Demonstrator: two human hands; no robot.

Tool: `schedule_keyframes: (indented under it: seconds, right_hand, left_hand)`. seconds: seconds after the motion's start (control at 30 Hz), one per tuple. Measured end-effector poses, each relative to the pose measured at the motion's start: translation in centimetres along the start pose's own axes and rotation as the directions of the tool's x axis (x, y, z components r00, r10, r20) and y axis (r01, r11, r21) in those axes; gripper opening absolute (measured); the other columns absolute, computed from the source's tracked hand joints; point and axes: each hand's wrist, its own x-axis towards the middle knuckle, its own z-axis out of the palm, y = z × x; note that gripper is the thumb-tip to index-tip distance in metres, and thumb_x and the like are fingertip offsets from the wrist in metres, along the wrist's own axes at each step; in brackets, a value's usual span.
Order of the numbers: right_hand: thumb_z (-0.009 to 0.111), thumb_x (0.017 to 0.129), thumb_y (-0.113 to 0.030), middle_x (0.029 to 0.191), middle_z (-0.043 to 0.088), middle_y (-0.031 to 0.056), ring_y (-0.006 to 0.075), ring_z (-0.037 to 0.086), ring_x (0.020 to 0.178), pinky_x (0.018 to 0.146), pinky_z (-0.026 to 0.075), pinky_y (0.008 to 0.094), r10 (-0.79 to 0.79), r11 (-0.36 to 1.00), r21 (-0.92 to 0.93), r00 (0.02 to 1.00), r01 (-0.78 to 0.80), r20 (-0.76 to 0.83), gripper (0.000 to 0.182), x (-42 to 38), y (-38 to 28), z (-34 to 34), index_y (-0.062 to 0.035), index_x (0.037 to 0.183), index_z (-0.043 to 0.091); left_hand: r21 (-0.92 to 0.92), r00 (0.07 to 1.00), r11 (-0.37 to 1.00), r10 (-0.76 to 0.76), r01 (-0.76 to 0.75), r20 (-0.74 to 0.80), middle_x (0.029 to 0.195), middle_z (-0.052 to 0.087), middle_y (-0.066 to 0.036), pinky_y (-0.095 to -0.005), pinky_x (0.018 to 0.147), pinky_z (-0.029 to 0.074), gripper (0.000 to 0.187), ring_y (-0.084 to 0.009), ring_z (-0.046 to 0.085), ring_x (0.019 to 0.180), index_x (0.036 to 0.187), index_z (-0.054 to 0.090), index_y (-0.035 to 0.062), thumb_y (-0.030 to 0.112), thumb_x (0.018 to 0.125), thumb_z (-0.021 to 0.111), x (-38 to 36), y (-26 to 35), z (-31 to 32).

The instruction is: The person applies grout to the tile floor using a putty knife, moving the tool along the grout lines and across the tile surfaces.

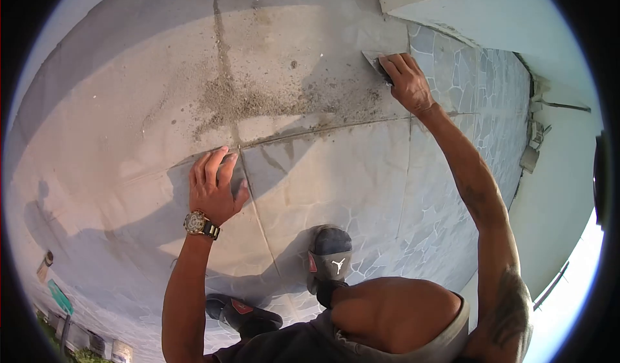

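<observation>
My right hand (pixel 407 79) reaches far forward and grips a flat metal scraper (pixel 373 58), its blade pressed against the paved floor near a white wall base. My left hand (pixel 213 185) lies flat with fingers spread on a grey stone-pattern tile (pixel 323 169), right at a joint line where several tiles meet. A wristwatch (pixel 200 224) sits on my left wrist. Sandy grit and dried mortar (pixel 239 98) are smeared along the joints between the two hands.
My knee and two dark slide sandals (pixel 330 256) are below, on the tiles. A white wall (pixel 478 14) rises at the upper right, with a bracket-like fitting (pixel 533 150) beside it. Small containers (pixel 45 263) stand at the far left edge.
</observation>
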Motion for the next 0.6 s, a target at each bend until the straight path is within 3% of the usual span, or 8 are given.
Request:
schedule_keyframes:
  seconds: [0.2,0.27,0.33,0.47,0.53,0.6]
  right_hand:
    - [0.064,0.074,0.004,0.106,0.06,0.0106,0.0327,0.058,0.097,0.088,0.053,0.0444,0.064,0.994,-0.078,0.981,-0.08,-0.181,0.042,6.1,3.3,2.5,-0.0047,0.115,0.062]
    - [0.064,0.074,0.005,0.106,0.06,0.0097,0.0319,0.059,0.098,0.089,0.053,0.0438,0.099,0.995,-0.013,0.992,-0.1,-0.078,0.042,3.7,1.1,0.8,-0.0051,0.115,0.063]
    - [0.064,0.073,0.008,0.104,0.06,0.0072,0.0299,0.059,0.099,0.094,0.052,0.0419,0.004,1.0,-0.026,1.0,-0.004,-0.006,0.048,1.2,-0.6,-0.2,-0.0063,0.118,0.064]
    - [0.061,0.075,0.005,0.102,0.062,0.0108,0.0335,0.06,0.097,0.087,0.054,0.0431,0.085,0.992,-0.08,0.99,-0.094,-0.114,0.037,5.9,2.5,1.4,-0.0043,0.111,0.063]
    - [0.059,0.078,0.003,0.104,0.061,0.0108,0.0341,0.06,0.098,0.088,0.054,0.0442,0.156,0.982,-0.086,0.98,-0.167,-0.124,0.036,5.4,1.2,2.0,-0.0046,0.113,0.063]
    - [0.058,0.08,0.002,0.108,0.061,0.0116,0.0348,0.06,0.097,0.088,0.053,0.0468,0.133,0.989,-0.056,0.985,-0.14,-0.114,0.034,3.1,-1.5,1.7,-0.005,0.113,0.063]
  left_hand:
    - [0.021,1.0,1.0,-0.002,0.001,0.027,0.143,0.046,-0.011,-0.0549,0.106,0.038,0.058,-0.0378,0.045,0.129,0.134,0.053,0.0097,0.024,0.08,0.071,-0.7,0.4,0.2]
    - [0.013,1.0,1.0,0.006,-0.006,0.004,0.143,0.046,-0.012,-0.0547,0.106,0.038,0.059,-0.0379,0.045,0.129,0.134,0.053,0.0095,0.024,0.08,0.072,-0.4,0.0,0.2]
    - [0.012,1.0,1.0,0.003,-0.003,-0.004,0.143,0.047,-0.011,-0.0547,0.106,0.039,0.059,-0.0377,0.046,0.129,0.134,0.053,0.0089,0.024,0.08,0.072,-0.3,-0.1,0.2]
    - [-0.003,1.0,1.0,-0.003,0.003,0.016,0.144,0.046,-0.011,-0.0548,0.106,0.039,0.059,-0.0379,0.047,0.127,0.134,0.053,0.0085,0.024,0.08,0.072,-0.9,0.4,0.4]
    - [-0.013,1.0,1.0,0.005,-0.005,-0.002,0.144,0.046,-0.012,-0.0549,0.106,0.038,0.059,-0.0379,0.047,0.127,0.134,0.053,0.0085,0.025,0.08,0.072,-0.3,0.2,0.0]
    - [0.0,1.0,1.0,0.016,-0.016,-0.016,0.144,0.046,-0.011,-0.055,0.106,0.039,0.059,-0.0378,0.047,0.128,0.134,0.052,0.0087,0.025,0.081,0.071,-0.1,-0.3,-0.1]
